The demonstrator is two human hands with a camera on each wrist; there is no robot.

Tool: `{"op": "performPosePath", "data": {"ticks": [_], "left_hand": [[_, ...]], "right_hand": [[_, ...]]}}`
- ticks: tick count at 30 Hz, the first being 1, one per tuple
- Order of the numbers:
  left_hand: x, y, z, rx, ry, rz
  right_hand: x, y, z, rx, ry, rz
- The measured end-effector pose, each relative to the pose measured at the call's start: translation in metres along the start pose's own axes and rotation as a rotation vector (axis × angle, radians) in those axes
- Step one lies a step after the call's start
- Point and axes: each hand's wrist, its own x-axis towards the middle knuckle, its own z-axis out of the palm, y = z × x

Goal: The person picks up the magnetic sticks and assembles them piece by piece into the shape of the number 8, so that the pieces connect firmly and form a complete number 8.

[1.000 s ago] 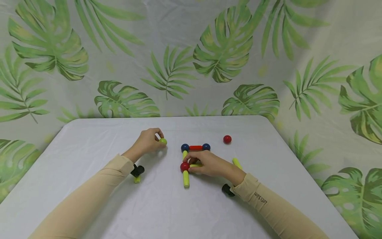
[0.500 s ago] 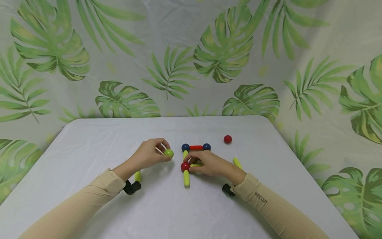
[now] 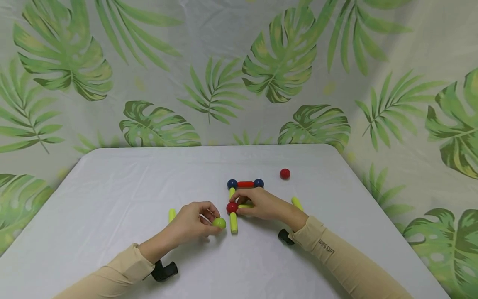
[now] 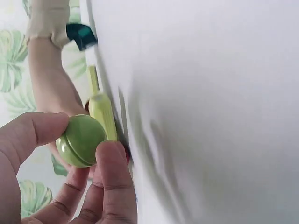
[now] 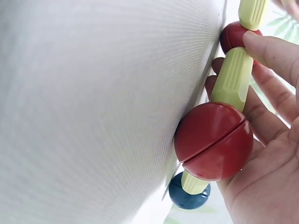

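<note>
My left hand [image 3: 199,220] pinches a green ball [image 4: 81,140], grooved round its middle, between thumb and fingertips. It hovers just left of a yellow-green rod [image 3: 233,224], the near end of a ball-and-rod frame. My right hand [image 3: 257,202] grips a red ball [image 3: 232,208] at the frame's left joint, thumb on one side, fingers on the other. From that joint, rods run near, far and right. Another red ball [image 5: 212,140] tops the rightward rod [image 5: 232,77], hidden by the hand in the head view. At the far side, a red rod [image 3: 245,184] links two blue balls [image 3: 232,184].
A loose red ball [image 3: 285,174] lies at the far right. One yellow-green rod [image 3: 171,215] lies by the left forearm, another rod [image 3: 296,203] beside the right wrist. Black wrist devices [image 3: 164,271] are on both arms. The table [image 3: 123,178] backs onto a leaf-print cloth [image 3: 209,95].
My left hand has brought the green ball rightward and nearer, from beyond the frame's left side to beside the near rod's end. My right hand has stayed on the red ball.
</note>
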Motion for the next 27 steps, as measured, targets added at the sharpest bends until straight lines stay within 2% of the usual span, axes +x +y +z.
{"op": "performPosePath", "data": {"ticks": [5, 11, 19, 27], "left_hand": [[-0.009, 0.000, 0.015, -0.012, -0.044, 0.012], [-0.011, -0.002, 0.028, -0.047, -0.081, 0.032], [-0.009, 0.000, 0.036, -0.045, -0.069, 0.052], [-0.006, 0.003, 0.041, -0.057, -0.058, 0.042]], "right_hand": [[0.000, 0.000, 0.000, 0.000, -0.001, -0.004], [0.000, 0.001, 0.000, 0.003, 0.001, -0.005], [0.000, 0.002, 0.000, 0.004, 0.001, -0.016], [0.000, 0.001, 0.000, 0.004, 0.001, -0.012]]}}
